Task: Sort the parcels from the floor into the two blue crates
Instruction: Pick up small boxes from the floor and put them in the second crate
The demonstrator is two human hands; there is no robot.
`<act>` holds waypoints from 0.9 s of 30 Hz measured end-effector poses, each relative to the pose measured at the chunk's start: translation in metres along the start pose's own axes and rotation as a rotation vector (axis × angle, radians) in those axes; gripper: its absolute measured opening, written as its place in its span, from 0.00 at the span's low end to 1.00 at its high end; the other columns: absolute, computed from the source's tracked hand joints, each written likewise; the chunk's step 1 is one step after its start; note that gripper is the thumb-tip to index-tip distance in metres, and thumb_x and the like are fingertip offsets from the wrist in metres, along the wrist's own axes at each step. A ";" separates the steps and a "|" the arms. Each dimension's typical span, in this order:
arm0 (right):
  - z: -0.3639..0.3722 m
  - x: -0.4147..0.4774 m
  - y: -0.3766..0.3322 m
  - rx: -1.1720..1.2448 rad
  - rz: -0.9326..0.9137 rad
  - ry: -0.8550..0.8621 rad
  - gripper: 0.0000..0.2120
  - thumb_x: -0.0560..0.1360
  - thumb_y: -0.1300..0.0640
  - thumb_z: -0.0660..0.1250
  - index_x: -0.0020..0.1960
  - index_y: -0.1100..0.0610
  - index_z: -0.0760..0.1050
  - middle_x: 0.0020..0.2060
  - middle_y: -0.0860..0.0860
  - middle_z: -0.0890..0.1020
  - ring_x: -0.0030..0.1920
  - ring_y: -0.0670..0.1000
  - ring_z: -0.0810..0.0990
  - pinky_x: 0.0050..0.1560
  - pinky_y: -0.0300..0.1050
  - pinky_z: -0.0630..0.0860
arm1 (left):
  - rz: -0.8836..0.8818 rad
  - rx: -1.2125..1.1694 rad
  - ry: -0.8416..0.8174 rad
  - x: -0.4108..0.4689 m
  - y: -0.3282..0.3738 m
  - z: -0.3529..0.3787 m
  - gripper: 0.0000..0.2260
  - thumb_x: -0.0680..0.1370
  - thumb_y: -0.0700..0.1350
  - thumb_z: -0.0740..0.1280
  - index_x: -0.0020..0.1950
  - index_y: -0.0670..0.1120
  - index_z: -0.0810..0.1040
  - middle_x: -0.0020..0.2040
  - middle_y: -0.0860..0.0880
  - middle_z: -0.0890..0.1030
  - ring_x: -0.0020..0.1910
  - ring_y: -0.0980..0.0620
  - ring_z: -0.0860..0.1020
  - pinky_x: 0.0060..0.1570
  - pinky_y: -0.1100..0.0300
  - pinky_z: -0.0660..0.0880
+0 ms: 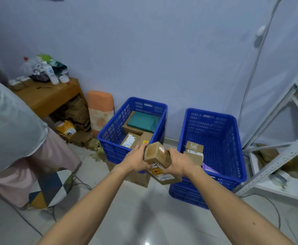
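While my left hand (137, 160) and right hand (180, 163) grip a brown parcel (157, 152), fingers curled round its sides, above the gap between two blue crates, I judge it needs carrying over one rim. Left crate (109, 129) shows about four parcels, right crate (219, 131) three.

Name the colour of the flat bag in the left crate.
The flat bag is teal green; the head view shows it.
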State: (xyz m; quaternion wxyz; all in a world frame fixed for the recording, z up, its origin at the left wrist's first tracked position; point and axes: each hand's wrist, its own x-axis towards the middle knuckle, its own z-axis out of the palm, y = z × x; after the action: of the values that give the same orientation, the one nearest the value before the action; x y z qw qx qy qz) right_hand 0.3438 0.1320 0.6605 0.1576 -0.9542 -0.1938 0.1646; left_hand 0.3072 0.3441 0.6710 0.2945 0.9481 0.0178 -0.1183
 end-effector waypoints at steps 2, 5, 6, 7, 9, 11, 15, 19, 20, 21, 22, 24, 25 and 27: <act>-0.003 0.019 -0.009 -0.021 -0.027 -0.004 0.38 0.60 0.36 0.76 0.62 0.47 0.63 0.54 0.47 0.75 0.49 0.50 0.78 0.51 0.51 0.78 | -0.012 -0.022 0.022 0.009 -0.013 -0.010 0.44 0.63 0.53 0.80 0.73 0.58 0.61 0.66 0.56 0.69 0.64 0.54 0.70 0.63 0.52 0.71; -0.004 0.050 -0.016 -0.035 -0.064 -0.013 0.40 0.60 0.35 0.75 0.65 0.46 0.62 0.56 0.46 0.75 0.49 0.49 0.78 0.51 0.50 0.78 | -0.063 -0.071 0.034 0.026 -0.031 -0.023 0.43 0.62 0.54 0.82 0.72 0.55 0.64 0.65 0.56 0.70 0.62 0.55 0.70 0.64 0.52 0.72; -0.005 0.061 -0.019 -0.032 -0.071 -0.017 0.41 0.60 0.35 0.75 0.66 0.47 0.62 0.57 0.46 0.75 0.50 0.50 0.78 0.51 0.50 0.78 | -0.086 -0.081 0.035 0.034 -0.036 -0.028 0.44 0.62 0.54 0.82 0.72 0.55 0.64 0.65 0.56 0.71 0.62 0.54 0.71 0.65 0.51 0.72; -0.004 0.074 -0.020 -0.028 -0.078 -0.021 0.42 0.60 0.35 0.75 0.68 0.47 0.61 0.58 0.46 0.74 0.51 0.50 0.78 0.52 0.50 0.78 | -0.105 -0.082 0.035 0.043 -0.041 -0.032 0.44 0.62 0.54 0.82 0.73 0.55 0.64 0.65 0.56 0.70 0.63 0.54 0.71 0.65 0.51 0.72; -0.004 0.100 -0.022 -0.016 -0.087 -0.026 0.44 0.61 0.35 0.75 0.69 0.48 0.61 0.59 0.47 0.74 0.53 0.51 0.78 0.53 0.49 0.77 | -0.126 -0.070 0.039 0.064 -0.051 -0.041 0.44 0.62 0.54 0.82 0.73 0.55 0.64 0.63 0.56 0.70 0.63 0.53 0.71 0.65 0.51 0.72; -0.003 0.131 -0.022 -0.001 -0.092 -0.024 0.44 0.61 0.35 0.75 0.70 0.49 0.61 0.60 0.47 0.74 0.54 0.51 0.78 0.52 0.48 0.76 | -0.142 -0.074 0.046 0.088 -0.059 -0.050 0.43 0.63 0.53 0.82 0.73 0.55 0.63 0.61 0.56 0.68 0.62 0.52 0.72 0.64 0.52 0.72; -0.004 0.203 -0.019 0.050 -0.101 -0.072 0.44 0.61 0.36 0.76 0.69 0.48 0.61 0.62 0.48 0.74 0.56 0.51 0.77 0.56 0.50 0.77 | -0.200 -0.070 0.027 0.147 -0.078 -0.066 0.45 0.64 0.51 0.81 0.76 0.53 0.61 0.65 0.53 0.68 0.65 0.50 0.71 0.66 0.51 0.71; -0.011 0.273 -0.015 0.102 -0.095 -0.125 0.45 0.62 0.39 0.77 0.72 0.48 0.60 0.65 0.48 0.73 0.60 0.52 0.77 0.60 0.51 0.76 | -0.246 -0.068 0.003 0.207 -0.095 -0.084 0.44 0.64 0.51 0.81 0.75 0.52 0.61 0.65 0.52 0.67 0.64 0.50 0.71 0.66 0.52 0.70; -0.013 0.287 -0.014 0.112 -0.086 -0.155 0.45 0.62 0.40 0.77 0.72 0.48 0.60 0.65 0.48 0.73 0.60 0.51 0.76 0.60 0.50 0.76 | -0.261 -0.078 -0.006 0.220 -0.100 -0.087 0.44 0.64 0.51 0.81 0.74 0.53 0.62 0.65 0.52 0.68 0.64 0.50 0.71 0.66 0.51 0.70; -0.014 0.303 -0.013 0.109 -0.096 -0.169 0.45 0.63 0.39 0.76 0.73 0.48 0.59 0.66 0.48 0.73 0.60 0.51 0.76 0.59 0.49 0.76 | -0.266 -0.084 -0.006 0.232 -0.105 -0.091 0.43 0.64 0.51 0.82 0.74 0.53 0.63 0.64 0.53 0.68 0.64 0.50 0.71 0.66 0.51 0.70; -0.015 0.317 -0.012 0.093 -0.115 -0.172 0.45 0.62 0.38 0.75 0.73 0.47 0.59 0.66 0.48 0.73 0.60 0.51 0.76 0.58 0.48 0.75 | -0.269 -0.088 -0.006 0.245 -0.110 -0.093 0.43 0.64 0.51 0.82 0.74 0.53 0.63 0.63 0.53 0.68 0.63 0.50 0.71 0.66 0.52 0.70; -0.017 0.345 -0.011 0.088 -0.133 -0.162 0.45 0.62 0.37 0.75 0.73 0.47 0.60 0.67 0.47 0.72 0.60 0.51 0.75 0.56 0.45 0.73 | -0.291 -0.100 -0.017 0.267 -0.124 -0.097 0.44 0.62 0.52 0.82 0.73 0.53 0.63 0.62 0.52 0.68 0.63 0.49 0.72 0.66 0.52 0.69; -0.017 0.354 -0.013 0.082 -0.141 -0.164 0.45 0.62 0.37 0.75 0.73 0.48 0.60 0.67 0.47 0.72 0.60 0.51 0.76 0.55 0.45 0.72 | -0.298 -0.104 -0.022 0.274 -0.130 -0.098 0.45 0.62 0.53 0.83 0.73 0.53 0.63 0.61 0.53 0.68 0.62 0.49 0.72 0.65 0.52 0.69; -0.012 0.375 -0.017 0.053 -0.144 -0.188 0.46 0.63 0.36 0.74 0.74 0.50 0.59 0.67 0.48 0.71 0.61 0.53 0.76 0.56 0.46 0.72 | -0.310 -0.124 -0.031 0.289 -0.145 -0.102 0.45 0.62 0.53 0.82 0.73 0.54 0.63 0.61 0.54 0.67 0.62 0.49 0.72 0.66 0.51 0.69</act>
State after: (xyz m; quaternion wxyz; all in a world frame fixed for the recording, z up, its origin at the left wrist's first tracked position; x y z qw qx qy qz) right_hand 0.6692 0.3022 0.5821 0.1750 -0.9137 -0.2714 0.2467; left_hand 0.5949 0.5111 0.6036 0.3308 0.9121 0.1668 -0.1755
